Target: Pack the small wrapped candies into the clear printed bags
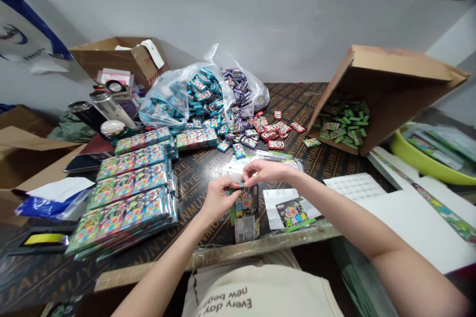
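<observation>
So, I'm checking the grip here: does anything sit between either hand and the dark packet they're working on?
Nothing visible does. The left hand and right hand both pinch the dark packet by its top edge; a second packet lies apart, to its right.

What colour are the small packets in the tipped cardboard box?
Green. The small packets in the cardboard box show in the head view.

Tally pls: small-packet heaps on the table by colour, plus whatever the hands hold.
Blue heap, in a clear bag: 1
Purple heap, bagged: 1
Red heap, loose: 1
Green heap, in the tipped box: 1
Printed pack, pinched by left hand and right hand: 1
Total: 5
</observation>
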Demonstrator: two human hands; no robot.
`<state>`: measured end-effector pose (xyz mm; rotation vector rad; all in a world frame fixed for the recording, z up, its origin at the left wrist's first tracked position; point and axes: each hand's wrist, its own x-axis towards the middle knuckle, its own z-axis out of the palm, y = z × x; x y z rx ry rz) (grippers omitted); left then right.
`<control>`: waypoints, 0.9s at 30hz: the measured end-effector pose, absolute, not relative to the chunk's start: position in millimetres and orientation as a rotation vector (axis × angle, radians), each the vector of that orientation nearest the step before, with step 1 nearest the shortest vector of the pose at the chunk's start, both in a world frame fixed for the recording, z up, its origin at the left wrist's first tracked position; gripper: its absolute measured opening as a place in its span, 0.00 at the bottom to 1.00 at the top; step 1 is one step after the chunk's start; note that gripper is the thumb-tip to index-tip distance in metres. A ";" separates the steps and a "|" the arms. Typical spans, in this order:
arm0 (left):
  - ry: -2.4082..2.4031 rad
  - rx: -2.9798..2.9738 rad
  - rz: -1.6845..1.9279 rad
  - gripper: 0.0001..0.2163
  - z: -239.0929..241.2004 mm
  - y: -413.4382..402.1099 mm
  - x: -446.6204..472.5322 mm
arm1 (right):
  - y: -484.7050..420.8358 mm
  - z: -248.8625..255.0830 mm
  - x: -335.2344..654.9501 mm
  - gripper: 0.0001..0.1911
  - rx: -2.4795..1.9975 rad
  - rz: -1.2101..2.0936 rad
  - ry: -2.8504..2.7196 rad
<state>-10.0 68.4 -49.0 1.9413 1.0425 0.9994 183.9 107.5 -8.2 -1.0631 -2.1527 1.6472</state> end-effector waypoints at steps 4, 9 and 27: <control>1.030 1.983 0.993 0.03 -45.2 64.4 -9.0 | 112.6 -8.3 178.2 0.09 -1.106 1.733 -2.151; 1.154 1.950 1.060 0.09 -47.9 61.2 -0.2 | 117.7 -8.9 179.3 0.08 -1.110 1.771 -2.132; 1.323 2.065 1.223 0.18 -35.8 140.8 -4.4 | 89.4 -88.5 270.1 0.24 -1.691 0.444 -1.676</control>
